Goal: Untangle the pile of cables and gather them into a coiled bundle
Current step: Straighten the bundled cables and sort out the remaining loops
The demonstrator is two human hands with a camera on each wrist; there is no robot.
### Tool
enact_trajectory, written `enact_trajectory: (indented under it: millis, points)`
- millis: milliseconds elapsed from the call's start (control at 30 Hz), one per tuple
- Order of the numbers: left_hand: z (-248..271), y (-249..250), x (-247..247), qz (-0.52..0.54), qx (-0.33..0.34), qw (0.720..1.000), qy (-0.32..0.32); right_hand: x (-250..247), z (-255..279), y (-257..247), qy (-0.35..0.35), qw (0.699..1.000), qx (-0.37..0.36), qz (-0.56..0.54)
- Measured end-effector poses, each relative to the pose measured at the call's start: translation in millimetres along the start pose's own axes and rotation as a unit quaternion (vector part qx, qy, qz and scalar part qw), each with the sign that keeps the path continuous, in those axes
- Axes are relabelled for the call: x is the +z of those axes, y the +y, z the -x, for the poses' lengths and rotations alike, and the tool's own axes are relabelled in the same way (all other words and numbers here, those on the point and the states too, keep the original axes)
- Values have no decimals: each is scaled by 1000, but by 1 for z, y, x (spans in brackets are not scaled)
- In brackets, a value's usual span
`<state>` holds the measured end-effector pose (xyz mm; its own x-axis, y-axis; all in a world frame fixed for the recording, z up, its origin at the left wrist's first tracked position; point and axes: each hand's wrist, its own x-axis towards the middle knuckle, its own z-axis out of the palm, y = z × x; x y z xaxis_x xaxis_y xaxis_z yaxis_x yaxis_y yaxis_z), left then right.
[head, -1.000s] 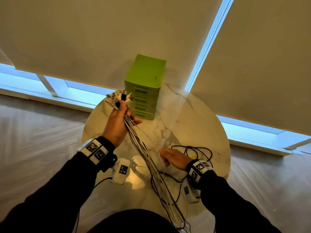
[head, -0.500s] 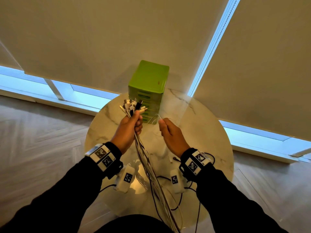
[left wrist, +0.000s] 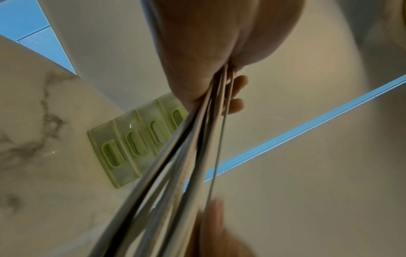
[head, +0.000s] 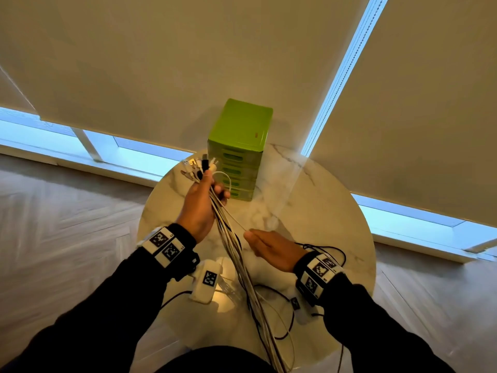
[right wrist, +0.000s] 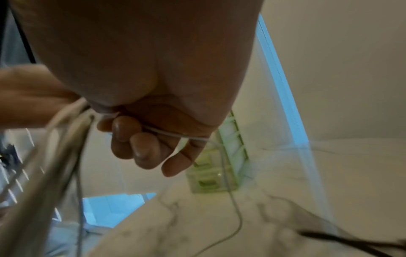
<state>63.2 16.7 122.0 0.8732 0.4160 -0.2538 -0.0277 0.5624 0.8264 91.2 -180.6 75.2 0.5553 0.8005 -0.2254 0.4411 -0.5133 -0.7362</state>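
Observation:
My left hand (head: pixel 204 200) is raised over the round marble table (head: pixel 309 211) and grips a bundle of mostly white cables (head: pixel 236 254) just below their plugs (head: pixel 199 165), which fan out above the fist. The strands hang down toward my lap; in the left wrist view the cable bundle (left wrist: pixel 193 139) runs out from under the left hand's fingers (left wrist: pixel 237 104). Lower and to the right, my right hand (head: pixel 271 246) pinches one thin white cable (head: pixel 234 219) that leads up to the left hand. The right wrist view shows that thin cable (right wrist: pixel 167 133) under the right hand's curled fingers (right wrist: pixel 136 144).
A green mini drawer unit (head: pixel 239 146) stands at the table's far edge, just behind the left hand. A loose black cable (head: pixel 325 249) lies on the table by my right wrist, and another black cable (head: pixel 285 332) loops near the front edge. Window blinds hang behind.
My right hand has dropped from beside the left fist to lower over the table, drawing a thin white cable down. The left hand stays raised with the bundle.

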Motion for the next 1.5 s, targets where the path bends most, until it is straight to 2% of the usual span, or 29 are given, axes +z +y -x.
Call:
enact_trajectory:
  millis: [100,267,333,400,533,667,733,833,967,1133,1300,1400,1500]
  points:
    - [-9,6,-9,25,29,999,25,2,20,38,5,998,61,1]
    - [-18,15,-17,-8,99,994,54,-10,43,78,14,988,156,5]
    - [-21,14,-21,-58,135,988,39,-18,44,84,88,980,177,10]
    - [-18,9,-20,-140,149,979,4,-27,36,76,166,972,160,40]
    - [1,-3,-2,-241,87,965,-62,-49,11,24,238,965,108,26]
    - [21,-10,24,-278,61,952,-114,-59,-3,-22,217,973,38,62]
    - [21,-11,35,-251,41,956,-147,-63,-2,-34,200,976,27,80]
    - [19,-13,56,-162,-31,965,-204,-75,13,-38,187,976,35,104]
    - [24,-22,88,-163,-70,953,-247,-95,50,-33,182,978,45,94]
    - [26,-47,128,-136,-68,955,-254,-104,114,-9,264,960,94,-1]
    - [42,-74,165,-147,-37,961,-231,-75,175,41,301,937,168,-55]
    - [55,-89,179,-168,-30,955,-243,-57,205,65,326,915,235,-37]
    - [69,-107,190,-196,-9,939,-284,-44,237,84,374,881,285,-55]
